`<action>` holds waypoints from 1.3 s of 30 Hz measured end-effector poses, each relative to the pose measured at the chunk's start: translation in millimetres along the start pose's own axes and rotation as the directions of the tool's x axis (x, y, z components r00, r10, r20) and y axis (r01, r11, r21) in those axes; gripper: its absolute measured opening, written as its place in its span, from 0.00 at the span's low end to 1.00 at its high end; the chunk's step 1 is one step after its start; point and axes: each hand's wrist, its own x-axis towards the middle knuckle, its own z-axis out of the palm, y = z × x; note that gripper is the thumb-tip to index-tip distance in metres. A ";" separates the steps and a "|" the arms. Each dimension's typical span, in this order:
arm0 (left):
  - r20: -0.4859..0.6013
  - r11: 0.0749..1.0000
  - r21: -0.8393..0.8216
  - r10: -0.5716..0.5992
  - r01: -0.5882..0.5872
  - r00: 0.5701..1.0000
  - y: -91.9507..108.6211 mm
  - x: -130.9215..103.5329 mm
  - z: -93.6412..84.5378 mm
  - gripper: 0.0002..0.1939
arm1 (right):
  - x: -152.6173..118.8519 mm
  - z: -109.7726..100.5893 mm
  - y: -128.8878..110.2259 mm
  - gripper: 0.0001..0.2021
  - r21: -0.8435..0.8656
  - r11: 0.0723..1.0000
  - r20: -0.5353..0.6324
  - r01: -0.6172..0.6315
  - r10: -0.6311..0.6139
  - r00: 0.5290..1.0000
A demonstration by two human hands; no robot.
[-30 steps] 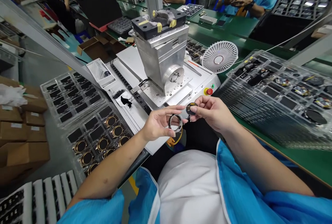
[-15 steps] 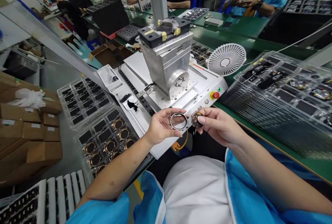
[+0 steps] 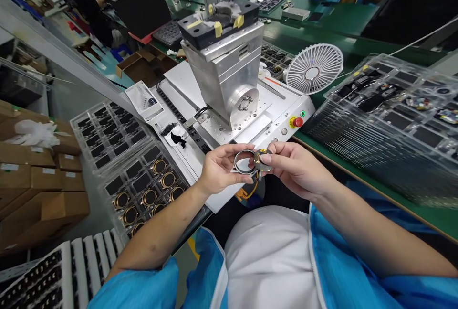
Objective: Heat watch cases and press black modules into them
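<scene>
My left hand is closed on a round metal watch case, an open ring seen through its middle. Between the thumb and fingers of my right hand is a round watch module, dark with gold-coloured parts on its face. The module's left edge overlaps the right side of the case in this view; whether they touch I cannot tell. Both hands are above the front edge of a white machine base. On that base stands a metal fixture block topped by a black plate with yellow tape.
Clear trays with gold-rimmed watch parts lie at the left. A white fan and stacked clear trays stand at the right. The machine's front carries a red button. Cardboard boxes sit far left; co-workers are across the bench.
My right hand has moved left, bringing the watch module up against or over the case's right side. The module's face is turned more toward me. The camera view has shifted slightly.
</scene>
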 end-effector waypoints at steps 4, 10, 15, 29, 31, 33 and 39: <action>0.031 0.995 0.055 0.077 -0.079 0.997 -0.4 0.7 1.6 0.36 | -1.4 9.2 3.1 0.22 -0.037 0.999 -0.036 0.029 -0.030 0.999; -0.007 0.994 0.081 0.079 -0.079 0.997 1.1 0.3 2.1 0.34 | -1.0 20.3 6.6 0.23 -0.081 0.985 -0.073 0.150 -0.156 0.985; -0.035 0.993 0.062 0.098 -0.096 0.995 2.5 -0.4 2.8 0.34 | 0.0 25.5 8.0 0.25 -0.085 0.976 -0.088 0.201 -0.208 0.974; -0.046 0.981 0.138 0.145 -0.137 0.988 0.4 -1.4 1.9 0.38 | -1.7 30.9 2.9 0.17 -0.217 0.952 -0.046 0.218 -0.233 0.971; -0.062 0.982 0.148 0.131 -0.120 0.989 0.5 -1.7 2.4 0.36 | -1.3 30.1 3.1 0.18 -0.223 0.951 -0.036 0.215 -0.228 0.973; -0.069 0.980 0.156 0.131 -0.120 0.989 0.2 -1.8 2.5 0.36 | -1.1 29.6 2.9 0.18 -0.226 0.952 -0.031 0.209 -0.221 0.975; -0.075 0.970 0.198 0.157 -0.139 0.985 -2.7 -1.2 -0.1 0.38 | -1.2 29.3 2.3 0.18 -0.253 0.945 -0.023 0.206 -0.219 0.975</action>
